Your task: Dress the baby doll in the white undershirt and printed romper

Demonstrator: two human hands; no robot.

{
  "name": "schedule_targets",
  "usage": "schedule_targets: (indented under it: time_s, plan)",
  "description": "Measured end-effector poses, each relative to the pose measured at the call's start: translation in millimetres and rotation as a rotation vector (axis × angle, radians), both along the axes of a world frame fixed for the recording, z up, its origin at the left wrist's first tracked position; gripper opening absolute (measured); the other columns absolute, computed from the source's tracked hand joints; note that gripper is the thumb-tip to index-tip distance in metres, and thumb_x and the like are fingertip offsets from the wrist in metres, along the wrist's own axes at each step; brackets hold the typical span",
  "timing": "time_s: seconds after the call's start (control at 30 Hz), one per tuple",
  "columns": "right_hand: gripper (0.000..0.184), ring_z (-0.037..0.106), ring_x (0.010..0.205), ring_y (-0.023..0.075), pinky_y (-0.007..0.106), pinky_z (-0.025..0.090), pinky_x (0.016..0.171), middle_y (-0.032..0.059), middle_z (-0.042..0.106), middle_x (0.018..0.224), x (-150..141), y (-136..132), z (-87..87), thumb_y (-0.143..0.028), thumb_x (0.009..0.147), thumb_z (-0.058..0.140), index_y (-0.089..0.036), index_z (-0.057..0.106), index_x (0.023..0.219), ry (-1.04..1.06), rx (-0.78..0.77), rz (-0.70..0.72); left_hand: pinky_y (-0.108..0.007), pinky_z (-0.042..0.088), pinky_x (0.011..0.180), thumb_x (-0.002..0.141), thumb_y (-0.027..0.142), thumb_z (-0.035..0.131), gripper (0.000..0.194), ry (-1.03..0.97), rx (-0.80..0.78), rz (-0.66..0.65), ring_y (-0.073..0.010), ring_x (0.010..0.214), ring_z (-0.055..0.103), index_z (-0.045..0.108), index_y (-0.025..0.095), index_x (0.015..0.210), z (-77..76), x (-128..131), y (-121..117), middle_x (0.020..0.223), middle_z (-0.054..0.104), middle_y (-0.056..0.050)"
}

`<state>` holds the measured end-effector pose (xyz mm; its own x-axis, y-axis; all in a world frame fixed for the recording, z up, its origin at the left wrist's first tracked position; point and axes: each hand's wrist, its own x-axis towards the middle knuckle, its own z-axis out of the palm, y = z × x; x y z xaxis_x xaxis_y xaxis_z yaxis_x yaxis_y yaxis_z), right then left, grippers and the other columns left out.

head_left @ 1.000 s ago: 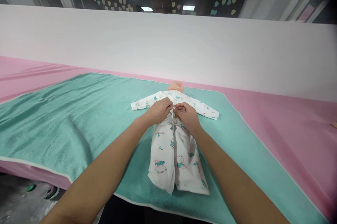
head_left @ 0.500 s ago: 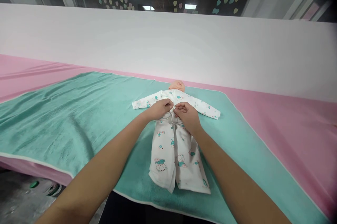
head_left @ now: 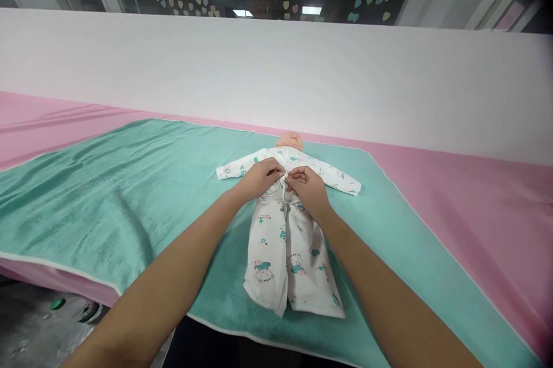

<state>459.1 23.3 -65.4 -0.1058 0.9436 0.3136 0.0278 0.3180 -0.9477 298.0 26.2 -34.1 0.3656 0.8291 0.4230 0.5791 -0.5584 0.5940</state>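
A baby doll [head_left: 289, 140] lies on its back on a teal towel [head_left: 129, 195], dressed in a white printed romper [head_left: 280, 264] with sleeves spread out. My left hand [head_left: 258, 177] and my right hand [head_left: 306, 186] meet over the doll's chest. Both have fingers curled and pinch the romper's front edges where they join. Below my hands the romper's front hangs open in two flaps.
The towel covers a pink sheet [head_left: 466, 195] on a long table. A white partition [head_left: 276, 74] runs behind it. The table's near edge drops to a grey floor [head_left: 34, 327] at the bottom left.
My hands have shifted slightly up the romper's chest, still pinching its front. The view has barely moved.
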Motion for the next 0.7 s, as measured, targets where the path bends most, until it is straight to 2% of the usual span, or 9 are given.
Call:
schedule_targets:
  time_s: [0.07,0.17,0.33,0.43,0.57,0.7]
  plan:
    - [0.021,0.059,0.059,0.0122,0.025,0.048,0.058,-0.0011,0.059,0.072,-1,-1,-0.7,-0.032,0.069,0.063,-0.020,0.054,0.084,-0.002,0.021,-0.018,-0.026,0.038,0.072,0.083,0.023,0.040,0.018,0.070,0.102,-0.025,-0.0149,0.081,0.051,0.057,0.018,0.079,0.7,0,0,0.087,0.057,-0.002]
    - [0.019,0.060,0.063,0.0134,0.027,0.049,0.062,0.0004,0.061,0.076,-3,-5,-0.3,-0.032,0.072,0.060,-0.021,0.054,0.086,-0.043,0.060,-0.049,-0.028,0.037,0.069,0.087,0.021,0.033,0.023,0.211,0.202,-0.003,-0.0157,0.078,0.050,0.054,0.018,0.080,0.3,0,-1,0.085,0.054,-0.004]
    - [0.014,0.059,0.065,0.0140,0.029,0.047,0.067,0.0002,0.063,0.081,-6,-10,3.3,-0.028,0.074,0.054,-0.023,0.056,0.088,-0.268,0.212,-0.175,-0.029,0.031,0.059,0.086,0.017,0.031,0.019,0.393,0.243,0.079,-0.0172,0.073,0.047,0.050,0.019,0.085,-2.3,0,-3,0.087,0.051,-0.005]
    - [0.015,0.058,0.066,0.0142,0.029,0.047,0.069,0.0001,0.064,0.082,-9,-11,5.0,-0.027,0.074,0.053,-0.023,0.057,0.088,-0.315,0.256,-0.216,-0.029,0.032,0.061,0.085,0.015,0.031,0.016,0.332,0.192,0.098,-0.0169,0.072,0.046,0.047,0.019,0.082,-3.5,1,-3,0.085,0.050,-0.004]
    - [0.013,0.058,0.067,0.0147,0.029,0.046,0.069,0.0004,0.064,0.082,-10,-9,5.7,-0.026,0.074,0.052,-0.022,0.058,0.086,-0.311,0.252,-0.235,-0.028,0.036,0.065,0.085,0.020,0.031,0.015,0.125,0.024,0.078,-0.0155,0.072,0.047,0.044,0.019,0.079,-2.5,2,-2,0.080,0.050,-0.002]
    - [0.014,0.059,0.068,0.0138,0.028,0.046,0.069,0.0007,0.064,0.085,-7,-9,6.7,-0.026,0.075,0.052,-0.022,0.058,0.086,-0.257,0.231,-0.151,-0.026,0.035,0.063,0.083,0.025,0.035,0.013,-0.036,-0.124,0.038,-0.0138,0.069,0.044,0.045,0.019,0.077,0.4,1,-2,0.074,0.047,0.001]
